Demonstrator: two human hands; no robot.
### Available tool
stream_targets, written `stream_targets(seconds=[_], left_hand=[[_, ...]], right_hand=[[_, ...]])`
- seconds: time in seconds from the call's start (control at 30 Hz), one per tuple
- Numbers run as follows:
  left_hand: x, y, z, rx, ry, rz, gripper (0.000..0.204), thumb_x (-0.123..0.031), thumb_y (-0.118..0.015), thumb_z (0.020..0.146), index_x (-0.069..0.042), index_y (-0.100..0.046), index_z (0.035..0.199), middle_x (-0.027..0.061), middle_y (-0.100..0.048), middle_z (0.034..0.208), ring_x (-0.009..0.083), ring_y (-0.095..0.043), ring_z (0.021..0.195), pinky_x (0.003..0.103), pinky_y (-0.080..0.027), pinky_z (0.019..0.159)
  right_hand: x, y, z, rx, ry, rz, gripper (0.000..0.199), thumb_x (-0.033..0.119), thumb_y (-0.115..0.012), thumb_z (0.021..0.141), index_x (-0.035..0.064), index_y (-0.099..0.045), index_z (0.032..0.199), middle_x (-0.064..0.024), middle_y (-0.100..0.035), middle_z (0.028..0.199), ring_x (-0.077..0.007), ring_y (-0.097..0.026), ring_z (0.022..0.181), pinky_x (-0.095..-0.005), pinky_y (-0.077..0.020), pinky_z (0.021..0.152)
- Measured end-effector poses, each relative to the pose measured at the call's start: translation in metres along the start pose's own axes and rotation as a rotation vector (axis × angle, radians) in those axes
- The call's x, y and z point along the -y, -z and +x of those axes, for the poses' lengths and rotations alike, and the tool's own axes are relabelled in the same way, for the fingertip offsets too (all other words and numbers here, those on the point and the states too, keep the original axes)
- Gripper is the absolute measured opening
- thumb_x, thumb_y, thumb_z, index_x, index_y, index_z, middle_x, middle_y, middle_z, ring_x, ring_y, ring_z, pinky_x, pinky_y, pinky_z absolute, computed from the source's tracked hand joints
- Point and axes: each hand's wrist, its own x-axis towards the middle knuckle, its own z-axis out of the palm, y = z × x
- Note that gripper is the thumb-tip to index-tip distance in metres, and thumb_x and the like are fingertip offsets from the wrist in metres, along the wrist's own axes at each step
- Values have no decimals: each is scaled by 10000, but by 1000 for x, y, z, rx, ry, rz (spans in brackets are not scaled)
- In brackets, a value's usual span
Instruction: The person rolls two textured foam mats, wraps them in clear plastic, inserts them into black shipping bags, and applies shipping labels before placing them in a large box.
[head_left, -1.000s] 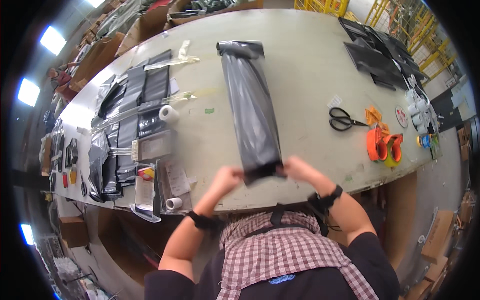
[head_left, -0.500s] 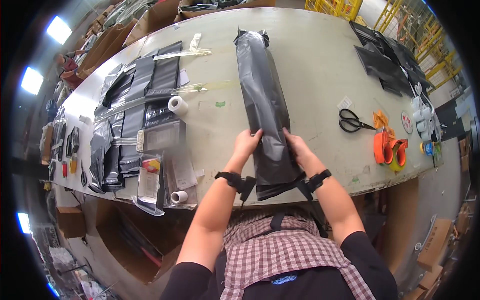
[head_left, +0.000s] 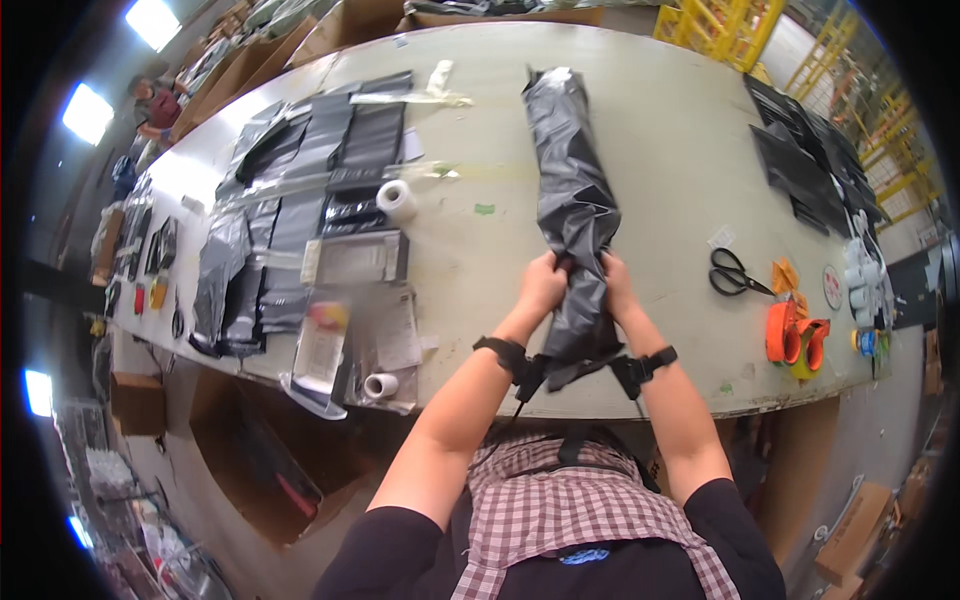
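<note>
Black bag (head_left: 572,165) rests on pale table (head_left: 685,170), cartons (head_left: 345,32) beyond.

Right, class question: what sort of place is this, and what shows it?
Probably a packing area in a warehouse or workshop: a long black plastic package at a large worktable, dark plastic bags on its left side, and cardboard boxes around it.

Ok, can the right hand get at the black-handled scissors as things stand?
Probably yes, but not while it grips the black plastic bag: the right hand would need to release the black plastic bag first. Nothing visible stands between it and the scissors.
</note>
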Motion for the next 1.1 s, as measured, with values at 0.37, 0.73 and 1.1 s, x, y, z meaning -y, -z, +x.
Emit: stream_targets(seconds=[0.37, 0.73, 1.1], left_hand=[[48, 57, -142, 411, 383, -43, 539, -436, -733, 704, 55, -623, 898, 180, -653, 783, 262, -643, 749, 368, -496, 674], [48, 307, -184, -547, 385, 475, 182, -170, -698, 714, -10, -684, 800, 149, -657, 767, 261, -638, 713, 338, -495, 664], [150, 325, -198, -699, 249, 869, 346, -249, -775, 644, -6, -689, 875, 149, -652, 853, 294, -627, 810, 373, -488, 731]], right_hand=[[34, 23, -136, 262, -696, 291, 361, 287, -568, 918, -34, -581, 1083, -40, -629, 972, -109, -566, 872, -250, -442, 792], [50, 44, -171, 353, -723, 200, 266, 216, -695, 826, -30, -625, 900, 3, -624, 846, -54, -535, 742, -214, -432, 661], [57, 42, -180, 300, -708, 174, 236, 236, -651, 864, 8, -610, 821, 43, -570, 764, -38, -477, 684, -215, -395, 610]])
